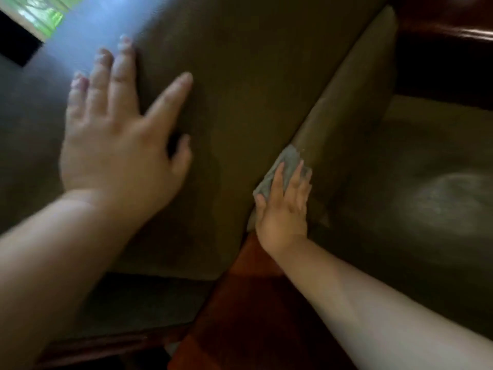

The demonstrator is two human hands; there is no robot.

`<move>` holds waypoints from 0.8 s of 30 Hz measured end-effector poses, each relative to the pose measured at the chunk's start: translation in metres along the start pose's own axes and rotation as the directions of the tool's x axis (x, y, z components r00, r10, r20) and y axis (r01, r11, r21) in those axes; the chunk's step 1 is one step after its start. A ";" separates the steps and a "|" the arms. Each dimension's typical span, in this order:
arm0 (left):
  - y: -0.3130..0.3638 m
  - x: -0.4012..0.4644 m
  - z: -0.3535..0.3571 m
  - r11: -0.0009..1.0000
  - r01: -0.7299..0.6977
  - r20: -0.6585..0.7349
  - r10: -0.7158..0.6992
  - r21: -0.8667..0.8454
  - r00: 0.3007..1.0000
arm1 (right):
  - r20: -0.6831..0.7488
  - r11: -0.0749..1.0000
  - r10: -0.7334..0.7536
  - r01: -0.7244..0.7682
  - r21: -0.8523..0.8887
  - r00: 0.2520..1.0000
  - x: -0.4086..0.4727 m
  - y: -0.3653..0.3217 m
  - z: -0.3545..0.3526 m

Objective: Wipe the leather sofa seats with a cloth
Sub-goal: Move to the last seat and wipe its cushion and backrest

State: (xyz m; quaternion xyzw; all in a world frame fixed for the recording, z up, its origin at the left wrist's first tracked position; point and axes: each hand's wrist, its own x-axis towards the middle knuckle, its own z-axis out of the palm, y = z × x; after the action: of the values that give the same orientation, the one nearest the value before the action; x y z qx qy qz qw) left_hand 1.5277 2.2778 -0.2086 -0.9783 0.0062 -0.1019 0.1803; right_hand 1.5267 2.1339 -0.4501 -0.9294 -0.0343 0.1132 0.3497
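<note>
Head view, blurred w/ motion. Large olive-brown leather seat cushion [253,89] tipped up on edge; everything below placed relative to it. Left hand [117,134] spread flat against its broad face, fingers straight and wide, propping it, gripping nothing. Right hand [282,206] at the cushion's lower-right edge, fingers extended, pressing a small crumpled grey cloth [288,166] onto the narrow side panel; cloth sits under the fingertips, partly showing above them. To the cushion's right, the sofa's seat base [426,182], pale sheen patch on it. Below the cushion, reddish-brown wood frame [253,303]. Step judged: wiping the edge band. Best done w/ flat even pressure, long strokes along the seam, left hand steadying the cushion. Leather looks matte, smooth, dull; dirt not discernible.
</note>
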 end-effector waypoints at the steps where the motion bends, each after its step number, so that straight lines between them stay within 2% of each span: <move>1: 0.022 0.006 0.009 0.996 -0.037 0.021 0.035 0.083 0.999 | -0.013 0.998 -0.023 0.022 -0.054 1.000 0.014 0.007 -0.009; 3: 0.062 0.023 0.034 0.966 -0.139 0.090 0.122 0.217 0.988 | -0.028 0.989 -0.110 0.106 -0.105 0.994 0.024 0.016 -0.017; 6: 0.098 0.049 0.080 0.812 -0.312 0.205 0.240 0.494 0.949 | 0.012 0.973 -0.224 0.224 -0.046 0.975 0.018 0.038 -0.015; 8: 0.098 0.049 0.089 0.774 -0.315 0.207 0.239 0.549 0.949 | -0.030 0.965 -0.260 0.261 0.022 0.965 0.043 0.051 -0.025; 11: 0.101 0.048 0.102 0.779 -0.326 0.177 0.274 0.536 0.945 | -0.149 0.980 -0.143 0.161 0.115 0.978 0.125 0.075 -0.060; 13: 0.109 0.051 0.112 0.782 -0.336 0.149 0.304 0.526 0.941 | -0.169 0.972 -0.128 0.158 0.176 0.977 0.152 0.084 -0.074; 17: 0.133 0.063 0.135 0.841 -0.344 0.092 0.337 0.419 0.937 | -0.132 0.927 -0.132 0.169 0.334 0.983 0.105 0.090 -0.050; 20: 0.136 0.065 0.147 0.863 -0.346 0.049 0.353 0.369 0.934 | -0.088 0.938 -0.194 0.211 0.276 0.977 0.099 0.109 -0.044; 22: 0.133 0.064 0.152 0.854 -0.368 0.030 0.384 0.367 0.923 | -0.155 0.957 -0.125 0.161 0.241 0.980 0.142 0.112 -0.060; 24: 0.133 0.065 0.154 0.855 -0.370 0.009 0.393 0.363 0.919 | -0.203 0.951 0.008 0.055 0.303 0.979 0.196 0.104 -0.089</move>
State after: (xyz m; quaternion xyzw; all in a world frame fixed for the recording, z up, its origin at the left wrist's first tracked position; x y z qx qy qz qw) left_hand 1.6253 2.2048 -0.3841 -0.9044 0.1872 -0.0955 0.3714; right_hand 1.7364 2.0258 -0.4900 -0.8699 0.0084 0.0180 0.4929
